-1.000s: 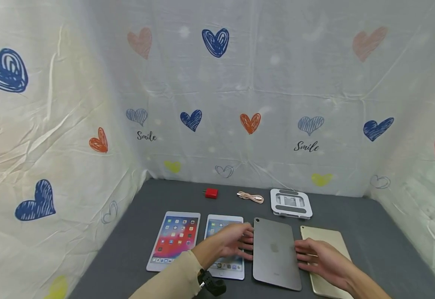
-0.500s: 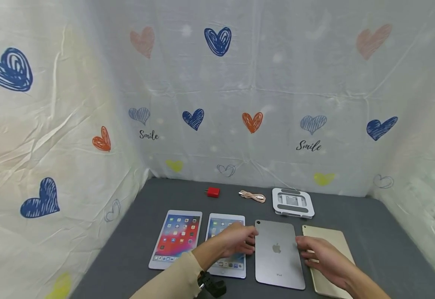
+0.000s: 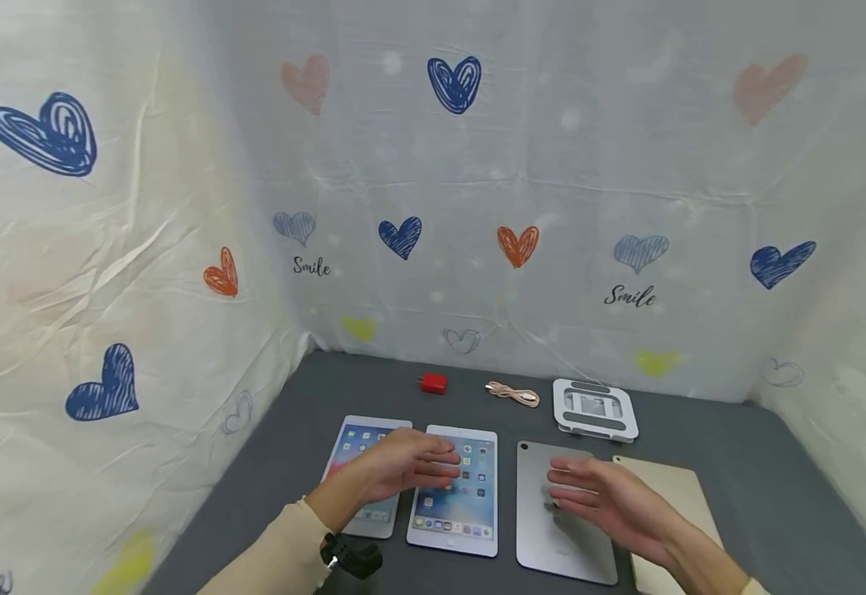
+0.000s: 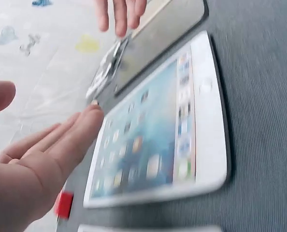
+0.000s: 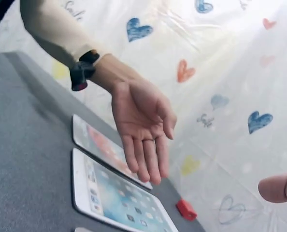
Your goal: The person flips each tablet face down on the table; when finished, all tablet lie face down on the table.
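My left hand [image 3: 406, 464] hovers over two white tablets, its fingers straight and holding nothing. Below it lie the left tablet [image 3: 366, 435], partly covered by the hand, and a second tablet [image 3: 470, 516] with a blue home screen. My right hand [image 3: 619, 504], fingers extended, hangs above a grey tablet [image 3: 567, 549] lying face down. A gold tablet [image 3: 682, 496], back up, is partly hidden behind that hand. In the right wrist view the left palm [image 5: 138, 111] shows with nothing in it; only the thumb [image 5: 279, 188] of my right hand appears there.
Along the back of the dark grey table [image 3: 373, 388] lie a red charger plug [image 3: 434, 383], a coiled pale cable [image 3: 512, 394] and a folded white-and-grey stand [image 3: 595, 410]. A white curtain [image 3: 522, 182] printed with hearts encloses the back and sides.
Both hands have come away from the sides of the grey tablet and moved left, the left hand over the white tablets. The grey tablet, earlier tilted, lies flat. The view has turned slightly right-to-left.
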A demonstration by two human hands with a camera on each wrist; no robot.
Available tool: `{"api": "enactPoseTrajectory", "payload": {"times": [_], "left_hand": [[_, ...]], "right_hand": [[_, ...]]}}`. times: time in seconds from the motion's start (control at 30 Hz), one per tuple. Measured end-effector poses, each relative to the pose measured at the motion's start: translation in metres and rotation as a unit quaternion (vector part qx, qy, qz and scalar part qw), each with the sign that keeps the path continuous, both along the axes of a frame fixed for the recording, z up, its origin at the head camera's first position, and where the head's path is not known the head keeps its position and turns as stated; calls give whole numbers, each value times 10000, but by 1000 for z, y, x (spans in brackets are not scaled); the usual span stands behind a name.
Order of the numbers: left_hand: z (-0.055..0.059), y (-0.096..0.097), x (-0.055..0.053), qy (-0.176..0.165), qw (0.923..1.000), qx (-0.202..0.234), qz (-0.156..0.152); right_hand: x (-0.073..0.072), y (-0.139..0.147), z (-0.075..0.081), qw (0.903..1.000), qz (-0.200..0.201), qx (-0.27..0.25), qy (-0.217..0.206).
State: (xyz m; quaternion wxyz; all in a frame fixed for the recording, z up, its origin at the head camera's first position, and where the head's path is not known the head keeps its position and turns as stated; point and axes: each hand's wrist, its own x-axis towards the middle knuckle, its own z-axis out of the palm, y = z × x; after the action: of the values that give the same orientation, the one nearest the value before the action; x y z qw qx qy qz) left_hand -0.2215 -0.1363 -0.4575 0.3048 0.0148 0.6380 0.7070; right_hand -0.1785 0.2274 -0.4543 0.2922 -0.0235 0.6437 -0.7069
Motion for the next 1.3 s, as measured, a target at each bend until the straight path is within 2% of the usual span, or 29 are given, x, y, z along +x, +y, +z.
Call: {"api": "enactPoseTrajectory", "payload": {"times": [0.13,0.27,0.37,0.53,0.67,0.87,1.13,1.3], "left_hand": [[3,-20,3,44,9998,-161,57],[2,-32,3,-49,9997,-228,121],[-1,-40,4,-145,9989,-329,297],[-6,-47,4,-159,9956,-732,555],[-9,-46,3,-150,9943,-916,524],[-8,-40,3,-132,9915,-1180,537],[-9,-25,1,164,9870,-1460,646],[-15,-16,-2,370,9850,-1566,616]], "right_hand": [[-9,-17,-4,9994,170,-312,-7],[-14,-29,-11,9986,233,-468,53],[-16,-37,-17,9989,141,-450,-28],[-15,-52,-24,9991,56,-299,-302],[-15,-62,-26,9986,43,-299,-437],[-16,-70,-27,9981,-110,-296,-527],[-20,-75,-24,9945,-658,-279,-767],[-21,-78,-22,9914,-1038,-123,-781]]}}
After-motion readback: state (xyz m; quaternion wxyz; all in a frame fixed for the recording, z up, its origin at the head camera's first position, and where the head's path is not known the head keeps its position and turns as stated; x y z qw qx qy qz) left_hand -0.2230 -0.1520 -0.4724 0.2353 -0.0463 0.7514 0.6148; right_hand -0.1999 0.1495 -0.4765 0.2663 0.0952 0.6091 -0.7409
